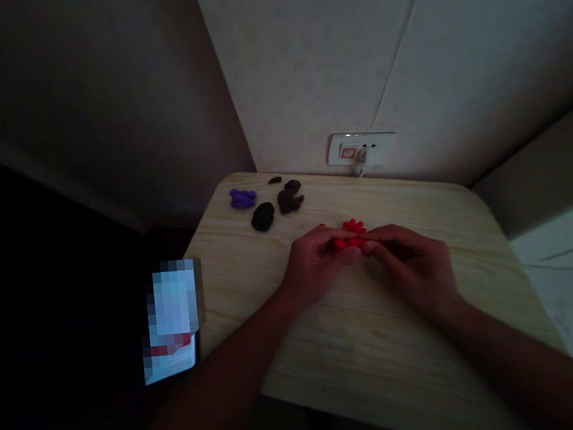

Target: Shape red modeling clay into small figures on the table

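Observation:
Between the fingertips of both hands is a piece of red modelling clay (pixel 353 242), partly covered by the fingers. My left hand (pixel 316 260) pinches its left side, thumb in front. From the right, my right hand (pixel 413 261) grips the other side with thumb and fingers. Just beyond the fingers lies another red clay piece (pixel 354 226) with several knobs on its edge. Farther left on the table rest a black clay lump (pixel 263 217), a brown clay lump (pixel 290 198) and a purple clay lump (pixel 243 198). A small dark brown bit (pixel 275 180) sits near the back edge.
The pale wooden table (pixel 380 367) meets the wall at its back. A wall socket (pixel 361 148) with a plugged-in charger is just above that edge. At the table's left edge stands a lit screen (pixel 173 359), mostly pixelated. The room is dim.

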`<state>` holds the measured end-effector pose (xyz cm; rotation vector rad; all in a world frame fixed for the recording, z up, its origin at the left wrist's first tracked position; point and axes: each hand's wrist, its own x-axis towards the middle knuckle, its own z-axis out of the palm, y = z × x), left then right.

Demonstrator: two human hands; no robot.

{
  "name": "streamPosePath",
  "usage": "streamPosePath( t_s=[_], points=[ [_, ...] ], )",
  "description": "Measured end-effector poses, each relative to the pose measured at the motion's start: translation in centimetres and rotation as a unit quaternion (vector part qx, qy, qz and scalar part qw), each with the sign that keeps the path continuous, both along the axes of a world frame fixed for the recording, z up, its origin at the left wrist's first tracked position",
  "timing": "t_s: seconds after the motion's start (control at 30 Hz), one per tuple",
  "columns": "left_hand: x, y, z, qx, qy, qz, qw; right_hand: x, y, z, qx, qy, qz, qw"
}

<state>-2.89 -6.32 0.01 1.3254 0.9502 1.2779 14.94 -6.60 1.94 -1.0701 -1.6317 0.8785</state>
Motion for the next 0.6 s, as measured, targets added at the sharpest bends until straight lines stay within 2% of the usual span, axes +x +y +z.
streamPosePath(
  t_s=[0.13,0.27,0.43,0.6],
  points=[
    [-0.18,-0.02,0.04,0.033,0.022,0.014,0.999,-0.1,-0.04,0.1,-0.002,-0.031,-0.01,0.999],
    [-0.24,-0.14,0.34,0.033,0.02,0.012,0.999,-0.23,-0.02,0.25,-0.013,-0.046,-0.001,0.999],
    [-0.2,-0.16,0.48,-0.006,0.0,0.012,1.0,-0.34,-0.13,0.05,-0.036,-0.02,0.014,0.999],
    [-0.02,-0.03,0.58,-0.056,-0.042,0.008,0.997,-0.35,-0.39,-0.49,-0.021,-0.003,0.022,1.0]
  ],
)
